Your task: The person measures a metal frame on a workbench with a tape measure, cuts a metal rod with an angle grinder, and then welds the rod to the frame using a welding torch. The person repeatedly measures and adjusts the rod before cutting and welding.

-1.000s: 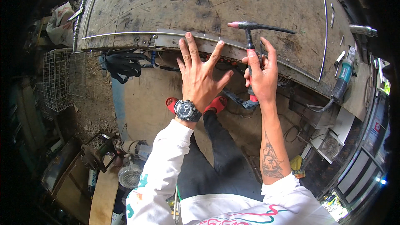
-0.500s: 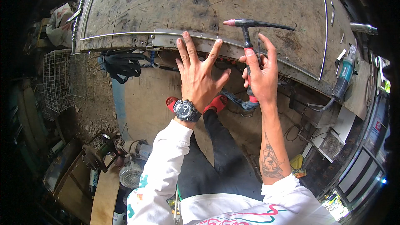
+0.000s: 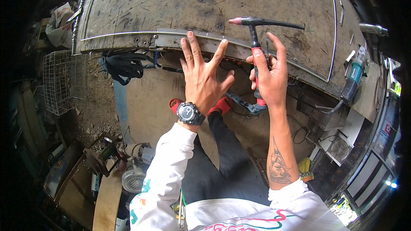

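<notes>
My left hand (image 3: 202, 70) lies with fingers spread, its fingertips on the metal strip (image 3: 171, 38) along the near edge of the worn workbench (image 3: 180, 6). My right hand (image 3: 269, 72) is wrapped round the red and black handle of a TIG welding torch (image 3: 255, 38). The torch stands upright in the grip, its pink nozzle pointing left and its black back cap stretching right above the bench. Under my fingertips a thin bright metal rod or frame (image 3: 124, 35) follows the bench edge. The lower fingers of my right hand are partly hidden behind the handle.
An angle grinder (image 3: 353, 75) hangs at the bench's right edge. Dark work gloves (image 3: 124, 66) hang below the left front edge. A wire cage (image 3: 58, 83) stands on the left, with a small fan (image 3: 133, 180) lower down. Cables and a hose run beneath the bench.
The view has shifted very slightly. My left thumb is drawn in a little, and the torch has moved a touch; both hands otherwise keep their places.
</notes>
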A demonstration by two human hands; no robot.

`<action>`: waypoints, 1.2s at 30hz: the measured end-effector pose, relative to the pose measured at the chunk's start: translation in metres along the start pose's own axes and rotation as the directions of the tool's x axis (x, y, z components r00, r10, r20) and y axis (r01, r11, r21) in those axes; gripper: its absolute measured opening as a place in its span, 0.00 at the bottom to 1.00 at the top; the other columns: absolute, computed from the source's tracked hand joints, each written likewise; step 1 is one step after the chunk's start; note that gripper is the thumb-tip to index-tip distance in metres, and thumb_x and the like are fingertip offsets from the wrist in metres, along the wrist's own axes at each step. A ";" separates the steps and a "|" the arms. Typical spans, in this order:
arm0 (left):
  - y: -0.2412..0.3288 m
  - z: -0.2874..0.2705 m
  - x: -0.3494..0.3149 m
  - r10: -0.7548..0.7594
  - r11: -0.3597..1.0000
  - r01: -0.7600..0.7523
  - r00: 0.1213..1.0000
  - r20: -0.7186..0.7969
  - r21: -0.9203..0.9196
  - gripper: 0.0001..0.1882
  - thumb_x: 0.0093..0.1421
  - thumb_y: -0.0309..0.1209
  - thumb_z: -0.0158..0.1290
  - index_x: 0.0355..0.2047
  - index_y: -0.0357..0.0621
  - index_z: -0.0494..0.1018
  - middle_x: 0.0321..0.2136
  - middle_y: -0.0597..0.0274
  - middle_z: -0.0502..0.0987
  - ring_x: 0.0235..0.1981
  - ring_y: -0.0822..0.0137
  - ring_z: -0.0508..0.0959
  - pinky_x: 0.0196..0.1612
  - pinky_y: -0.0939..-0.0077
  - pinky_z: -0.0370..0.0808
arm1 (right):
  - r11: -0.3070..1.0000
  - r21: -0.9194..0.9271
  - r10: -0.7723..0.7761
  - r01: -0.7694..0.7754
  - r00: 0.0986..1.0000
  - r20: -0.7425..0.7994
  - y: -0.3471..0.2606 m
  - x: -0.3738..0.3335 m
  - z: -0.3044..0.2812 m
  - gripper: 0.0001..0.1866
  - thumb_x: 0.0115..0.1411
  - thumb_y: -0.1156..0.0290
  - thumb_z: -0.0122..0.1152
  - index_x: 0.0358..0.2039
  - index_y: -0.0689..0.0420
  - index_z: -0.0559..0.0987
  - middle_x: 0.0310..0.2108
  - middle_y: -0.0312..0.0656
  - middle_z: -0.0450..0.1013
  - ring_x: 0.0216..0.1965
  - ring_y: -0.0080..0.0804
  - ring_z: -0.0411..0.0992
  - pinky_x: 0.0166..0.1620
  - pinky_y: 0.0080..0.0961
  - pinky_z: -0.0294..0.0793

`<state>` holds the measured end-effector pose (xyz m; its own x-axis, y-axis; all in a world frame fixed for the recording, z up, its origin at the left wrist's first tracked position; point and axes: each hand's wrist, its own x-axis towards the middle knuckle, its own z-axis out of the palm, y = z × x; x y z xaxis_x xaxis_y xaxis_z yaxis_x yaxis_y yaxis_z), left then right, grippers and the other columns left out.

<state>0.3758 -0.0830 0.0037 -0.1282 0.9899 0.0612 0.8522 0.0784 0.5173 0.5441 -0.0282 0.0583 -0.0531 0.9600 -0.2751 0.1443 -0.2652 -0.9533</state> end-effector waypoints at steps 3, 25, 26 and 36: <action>0.001 -0.001 0.001 -0.005 1.000 0.005 1.000 0.013 0.017 0.52 0.53 0.47 0.72 0.77 0.81 0.59 0.80 0.34 0.31 0.78 0.22 0.38 0.74 0.31 0.56 | 1.000 0.024 -0.015 0.016 1.000 -0.022 0.003 0.000 0.000 0.32 0.75 0.60 0.62 0.74 0.50 0.62 0.36 0.44 0.79 0.21 0.17 0.72 0.18 0.16 0.70; 0.002 0.001 0.000 -0.018 0.999 0.018 1.000 0.012 0.041 0.53 0.53 0.48 0.70 0.78 0.81 0.58 0.80 0.33 0.31 0.78 0.23 0.38 0.75 0.31 0.54 | 0.987 -0.157 0.061 -0.046 0.994 0.093 -0.001 -0.009 0.002 0.27 0.73 0.63 0.63 0.69 0.49 0.69 0.28 0.35 0.78 0.20 0.16 0.69 0.22 0.22 0.68; 0.002 0.002 0.000 -0.018 0.999 0.018 1.000 0.009 0.046 0.53 0.53 0.48 0.70 0.78 0.81 0.57 0.80 0.33 0.31 0.78 0.23 0.37 0.75 0.31 0.54 | 0.986 -0.157 0.067 -0.051 0.993 0.093 -0.001 -0.009 0.002 0.27 0.73 0.63 0.63 0.69 0.49 0.69 0.29 0.35 0.78 0.20 0.16 0.69 0.23 0.22 0.68; -0.001 0.005 -0.001 0.013 0.999 -0.013 1.000 -0.016 0.038 0.55 0.52 0.48 0.70 0.79 0.80 0.55 0.80 0.33 0.30 0.79 0.25 0.36 0.71 0.23 0.56 | 0.988 -0.149 0.045 -0.028 0.993 0.106 0.002 -0.008 -0.001 0.27 0.73 0.63 0.64 0.69 0.49 0.70 0.28 0.34 0.77 0.20 0.16 0.69 0.23 0.22 0.68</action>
<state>0.3779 -0.0833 -0.0013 -0.1249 0.9888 0.0814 0.8725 0.0704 0.4836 0.5452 -0.0365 0.0591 -0.1514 0.9321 -0.3290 0.2914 -0.2759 -0.9159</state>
